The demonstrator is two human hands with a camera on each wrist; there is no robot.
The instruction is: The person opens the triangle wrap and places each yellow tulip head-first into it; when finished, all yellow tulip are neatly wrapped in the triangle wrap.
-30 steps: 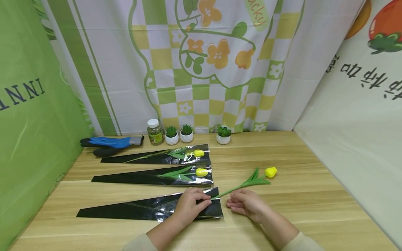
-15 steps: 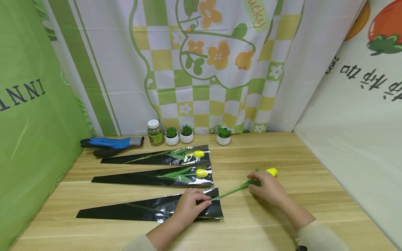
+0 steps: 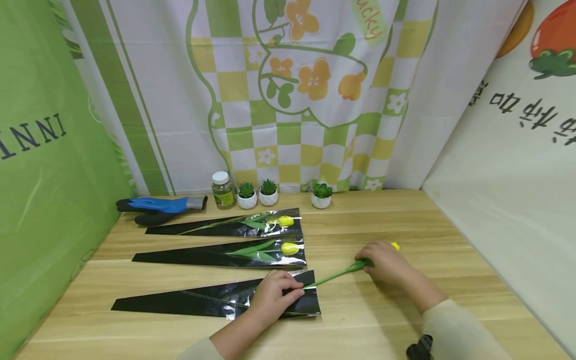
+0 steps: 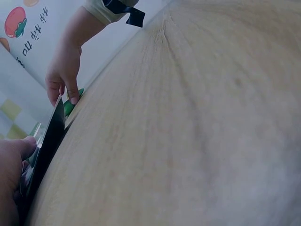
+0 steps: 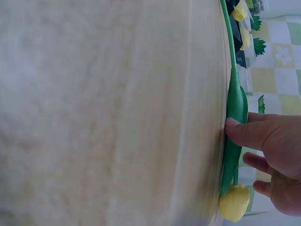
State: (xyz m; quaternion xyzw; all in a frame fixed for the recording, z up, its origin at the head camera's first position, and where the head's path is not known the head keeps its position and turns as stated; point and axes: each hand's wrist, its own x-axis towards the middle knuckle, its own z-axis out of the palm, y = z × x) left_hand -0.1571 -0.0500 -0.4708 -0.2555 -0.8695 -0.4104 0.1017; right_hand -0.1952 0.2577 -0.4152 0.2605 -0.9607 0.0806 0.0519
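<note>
My right hand [image 3: 382, 262] pinches the leaves of a yellow artificial tulip [image 5: 233, 202] between thumb and fingers, just below the bloom. The tulip's green stem [image 3: 333, 275] slants down left to the mouth of the nearest black flower sleeve [image 3: 175, 301]. At that mouth my left hand [image 3: 275, 295] grips the sleeve, its thumb and index fingertip right at the stem's end. Much of the bloom is hidden behind my right hand in the head view. Farther back lie two more sleeves, a middle sleeve [image 3: 180, 258] and a far sleeve [image 3: 166, 230], each with a yellow tulip inside.
Blue-and-black gloves [image 3: 162, 205] lie at the back left of the wooden table [image 3: 450, 280]. Along the back edge stand a white-capped jar [image 3: 223, 192] and small succulents in white pots, one of them a separate potted succulent [image 3: 321, 196]. A patterned curtain [image 3: 288, 125] hangs behind.
My right hand has moved right and away along the tulip from beside the stem and taken hold of its leaves. The left hand has stayed at the sleeve's mouth.
</note>
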